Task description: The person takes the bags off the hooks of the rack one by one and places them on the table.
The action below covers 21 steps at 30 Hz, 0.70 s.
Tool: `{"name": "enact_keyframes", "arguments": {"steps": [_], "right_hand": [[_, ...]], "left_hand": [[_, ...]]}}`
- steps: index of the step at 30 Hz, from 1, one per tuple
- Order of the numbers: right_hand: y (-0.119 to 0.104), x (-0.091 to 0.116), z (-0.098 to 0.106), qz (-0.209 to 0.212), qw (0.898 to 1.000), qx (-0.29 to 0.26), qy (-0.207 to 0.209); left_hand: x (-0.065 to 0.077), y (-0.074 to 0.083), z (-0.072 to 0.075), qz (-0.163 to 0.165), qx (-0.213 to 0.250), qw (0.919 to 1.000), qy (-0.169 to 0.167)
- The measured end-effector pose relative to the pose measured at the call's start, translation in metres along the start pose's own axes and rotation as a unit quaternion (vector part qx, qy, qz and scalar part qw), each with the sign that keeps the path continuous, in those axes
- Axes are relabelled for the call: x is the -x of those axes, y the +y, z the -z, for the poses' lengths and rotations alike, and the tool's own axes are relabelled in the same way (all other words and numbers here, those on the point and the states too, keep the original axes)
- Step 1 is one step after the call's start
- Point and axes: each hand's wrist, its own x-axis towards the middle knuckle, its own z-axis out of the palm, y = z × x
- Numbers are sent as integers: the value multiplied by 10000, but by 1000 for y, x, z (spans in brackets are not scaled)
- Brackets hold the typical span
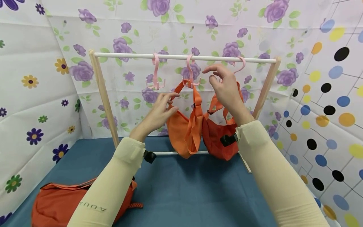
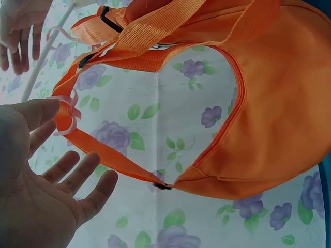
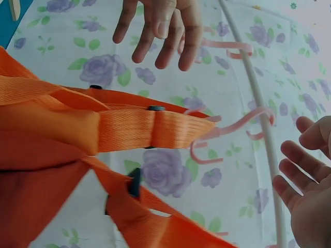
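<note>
An orange bag (image 1: 181, 130) hangs by its strap from the middle pink hook (image 1: 190, 71) on the white rail. Right beside it, a red-orange bag (image 1: 216, 137) hangs from the right pink hook (image 1: 241, 64). My left hand (image 1: 160, 112) is at the left side of the orange bag's strap, its fingers loosely spread and holding nothing, as the left wrist view also shows. My right hand (image 1: 225, 86) is raised in front of the red-orange bag's strap, just below the rail, with relaxed fingers and nothing in them.
A third pink hook (image 1: 155, 72) hangs bare on the rail (image 1: 124, 55), left of the bags. The wooden rack post (image 1: 103, 94) stands at the left. Another red-orange bag (image 1: 62, 201) lies on the blue cloth (image 1: 175, 195) at the front left, partly behind my left sleeve.
</note>
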Motion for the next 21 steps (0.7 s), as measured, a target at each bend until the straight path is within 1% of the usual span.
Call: {"name": "enact_keyframes", "arguments": {"steps": [3, 5, 8, 10, 13, 17, 21], "right_hand": [[-4, -7, 1, 7, 9999, 146, 32], [-4, -12, 0, 41, 9997, 251, 53], [-4, -19, -5, 66, 9990, 452, 4], [-4, -25, -8, 66, 9981, 610, -79], [-6, -33, -10, -33, 9967, 791, -189], [-12, -43, -11, -186, 9934, 1071, -367], [-16, -52, -12, -217, 9883, 1391, -595]], "left_hand": [[-3, 4, 0, -7, -27, 10000, -71], [-5, 6, 2, 10, 27, 9999, -114], [-9, 10, 6, -7, 177, 9998, -80], [-11, 11, 8, -37, 272, 9996, -31], [-16, 14, 9, -73, 292, 9995, -1], [-23, 18, 7, -43, 269, 9996, 12], [-27, 20, 4, -18, 287, 9996, 63]]}}
